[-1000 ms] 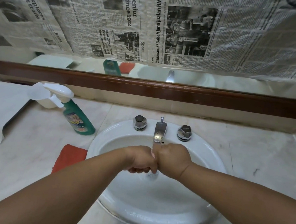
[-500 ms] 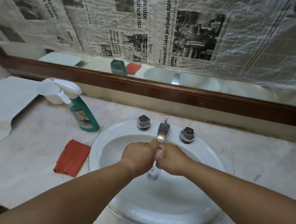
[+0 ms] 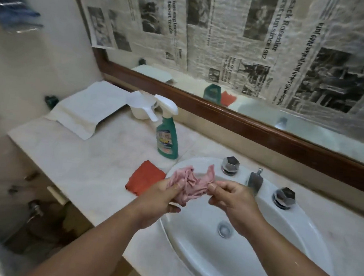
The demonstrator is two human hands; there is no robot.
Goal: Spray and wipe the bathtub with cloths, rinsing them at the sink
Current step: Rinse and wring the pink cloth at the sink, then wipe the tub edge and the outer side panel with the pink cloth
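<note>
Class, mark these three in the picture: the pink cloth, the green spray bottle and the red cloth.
pink cloth (image 3: 189, 183): head view, its crumpled middle.
green spray bottle (image 3: 168, 140): head view, the labelled green body.
red cloth (image 3: 145, 177): head view, its flat middle.

Both bare forearms reach up from the bottom of the view and converge, the left from the lower left corner, the right from the lower right. The left hand (image 3: 159, 197) hovers above the left rim of the sink (image 3: 291, 217), its back turned upward. Its fingers curl under a bunched pink cloth (image 3: 185, 182) and the thumb lies on top of it. The right hand (image 3: 232, 200) hangs over the basin near the sink's back edge. It pinches the cloth's right end between thumb and forefinger, and its other fingers curl loosely beneath. The hands are near each other but apart, joined only by the cloth.
</note>
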